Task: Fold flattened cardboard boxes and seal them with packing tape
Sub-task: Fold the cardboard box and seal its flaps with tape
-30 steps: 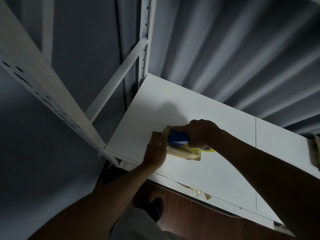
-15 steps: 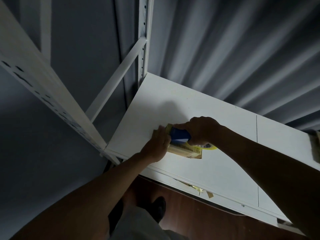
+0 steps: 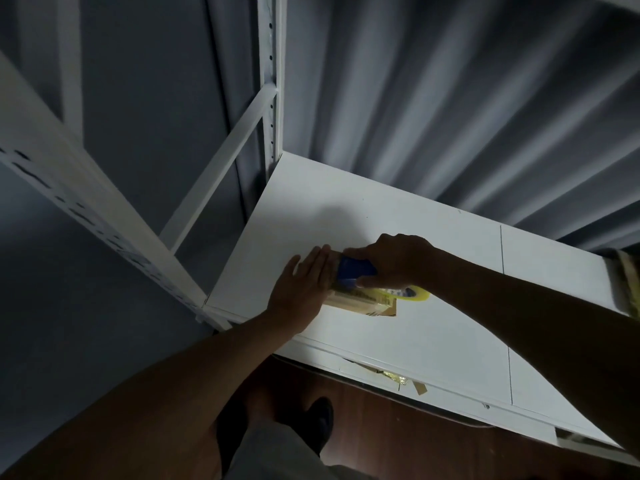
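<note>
Right hand (image 3: 391, 261) curls round a blue tape dispenser (image 3: 356, 270) and holds it on top of a small cardboard box (image 3: 360, 301); the yellowish tape roll (image 3: 414, 294) shows just below the wrist, to the right. Left hand (image 3: 304, 289) lies flat with fingers straight, pressing the left end of the box and gripping nothing.

Going by size: a grey pleated curtain (image 3: 450, 116) fills the far right. A white rack post (image 3: 272, 74) stands at far centre, with a slanted brace (image 3: 221, 171) running down to the left. The white shelf (image 3: 346, 206) carries the box near its left near corner. Below it lies a dark wood floor (image 3: 398, 441), where a shoe (image 3: 320, 419) shows. Scraps of tape and cardboard (image 3: 398, 381) peek out under the shelf's near edge. At the far right edge another taped box (image 3: 623, 285) is partly cut off.

Sealing looks to be the step in hand: the box is folded, and the dispenser sits at its left end, likely laying or finishing a strip. Next would probably call for steady pressure from the flat hand while the dispenser is drawn along or tipped to cut the tape.

Dark marks show on the box's near side and on the roll, but nothing is legible.
</note>
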